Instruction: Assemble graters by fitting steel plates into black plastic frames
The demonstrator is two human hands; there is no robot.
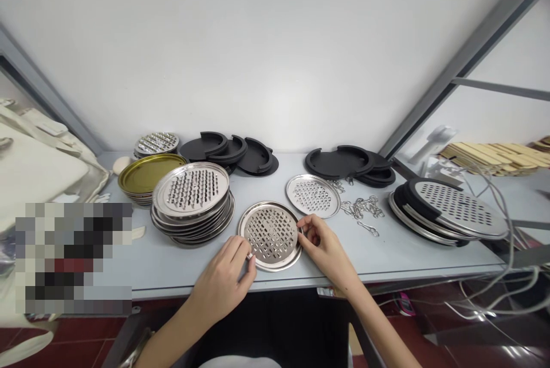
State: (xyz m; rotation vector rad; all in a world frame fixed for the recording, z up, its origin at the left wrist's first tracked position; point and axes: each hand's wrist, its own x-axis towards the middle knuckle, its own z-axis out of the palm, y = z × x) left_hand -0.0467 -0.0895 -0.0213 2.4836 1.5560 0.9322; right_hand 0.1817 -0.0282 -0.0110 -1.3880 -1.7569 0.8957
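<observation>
A round perforated steel disc (270, 234) lies flat on the grey table (387, 247) near its front edge. My left hand (226, 282) pinches the disc's lower left rim with thumb and fingers closed. My right hand (322, 245) is closed at the disc's right rim, fingertips pinched on a small metal part at the edge that I cannot make out. A second perforated disc (313, 195) lies just behind, to the right. Several small wire clips (363, 210) are scattered beside it.
A stack of perforated discs (192, 203) stands left of my hands, with gold-coloured discs (144, 176) behind it. Black plastic rings lie at the back centre (232, 153) and back right (348, 164). Assembled black-rimmed discs (451, 210) sit at right. Cables (494, 293) hang off the table's right end.
</observation>
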